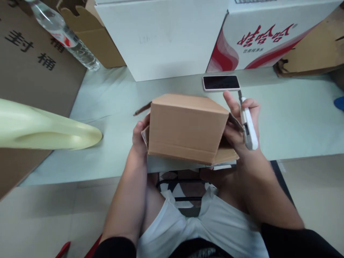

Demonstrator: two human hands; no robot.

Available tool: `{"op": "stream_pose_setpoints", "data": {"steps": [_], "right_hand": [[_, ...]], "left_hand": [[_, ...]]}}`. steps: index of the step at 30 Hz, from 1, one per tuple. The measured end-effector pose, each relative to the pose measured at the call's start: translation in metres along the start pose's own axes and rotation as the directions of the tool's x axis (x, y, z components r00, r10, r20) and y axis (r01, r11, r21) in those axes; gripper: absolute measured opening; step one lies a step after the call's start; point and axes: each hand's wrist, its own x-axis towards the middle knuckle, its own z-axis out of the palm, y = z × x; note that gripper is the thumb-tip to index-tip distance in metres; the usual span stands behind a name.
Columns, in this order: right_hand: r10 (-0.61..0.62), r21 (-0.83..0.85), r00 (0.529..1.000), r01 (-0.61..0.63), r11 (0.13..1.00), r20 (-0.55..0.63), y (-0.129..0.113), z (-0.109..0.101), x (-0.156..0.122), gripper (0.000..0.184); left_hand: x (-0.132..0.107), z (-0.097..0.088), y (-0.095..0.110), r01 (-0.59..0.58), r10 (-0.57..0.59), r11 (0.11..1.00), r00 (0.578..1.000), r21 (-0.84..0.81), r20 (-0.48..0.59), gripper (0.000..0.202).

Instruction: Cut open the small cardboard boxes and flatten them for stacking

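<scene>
A small brown cardboard box (186, 130) is held between my two hands above the front edge of the table, with flaps standing open at both its ends. My left hand (140, 134) grips the left end, its fingers partly hidden behind the flap. At the right end, my right hand (236, 125) has some fingers tucked inside the flap. The same hand also clasps a white box cutter (248, 125), its blade pointing away from me.
Behind the box a phone (221, 82) lies on the pale green table (295, 122). White cartons (166, 39) line the back. A water bottle (67, 37) stands back left, near a large brown carton (34, 68). A rounded yellow-green object (48, 127) juts in from the left.
</scene>
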Motion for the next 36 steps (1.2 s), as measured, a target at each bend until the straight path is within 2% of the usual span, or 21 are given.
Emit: {"op": "stream_pose_setpoints", "data": {"steps": [3,7,9,11,14,19,22,25,29,31,34,36], "right_hand": [[-0.098,-0.04,0.994,0.099,0.994,0.042,-0.001,0.0,0.0,0.07],[-0.145,-0.111,0.986,0.154,0.982,0.086,-0.001,0.0,0.001,0.069],[-0.166,-0.133,0.983,0.175,0.975,0.076,0.001,0.0,0.001,0.068],[-0.182,-0.16,0.981,0.191,0.968,0.067,0.003,-0.001,0.002,0.069],[-0.185,-0.217,0.982,0.189,0.958,0.041,0.007,-0.003,0.002,0.07],[-0.107,-0.353,0.982,0.047,0.934,-0.154,0.02,-0.008,0.003,0.069],[-0.067,-0.323,0.971,-0.011,0.946,-0.229,0.032,-0.011,0.004,0.056],[-0.023,-0.273,0.969,-0.047,0.961,-0.247,0.04,-0.013,0.006,0.049],[0.099,-0.197,0.962,-0.152,0.968,-0.254,0.043,-0.013,0.008,0.053],[0.172,-0.157,0.949,-0.218,0.963,-0.266,0.043,-0.013,0.009,0.055],[0.213,-0.148,0.949,-0.251,0.957,-0.233,0.041,-0.014,0.009,0.061],[0.16,-0.147,0.972,-0.186,0.972,-0.173,0.039,-0.013,0.008,0.064]], "left_hand": [[-0.01,-0.008,0.007,-0.009,0.011,1.0,0.995,-0.023,0.095,0.076],[-0.007,-0.021,0.015,-0.006,-0.036,0.988,0.962,0.155,0.269,0.074],[-0.001,-0.022,0.02,-0.022,-0.047,0.972,0.957,0.235,0.287,0.076],[0.002,-0.018,0.026,-0.029,-0.048,0.95,0.97,0.31,0.237,0.081],[0.004,-0.013,0.03,0.022,-0.105,0.89,0.982,0.455,0.156,0.086],[0.006,-0.014,0.026,0.06,-0.068,0.775,0.998,0.629,-0.011,0.079],[0.007,-0.017,0.021,0.041,-0.016,0.785,0.999,0.618,-0.045,0.073],[0.006,-0.019,0.017,-0.036,0.065,0.804,0.998,0.594,-0.027,0.065],[0.007,-0.021,0.011,-0.141,0.15,0.913,0.989,0.383,0.007,0.061],[0.007,-0.023,0.009,-0.169,0.181,0.949,0.983,0.266,-0.021,0.056],[0.008,-0.026,0.007,-0.183,0.218,0.947,0.97,0.265,-0.108,0.038],[0.008,-0.027,0.008,-0.166,0.22,0.937,0.964,0.307,-0.149,0.031]]}}
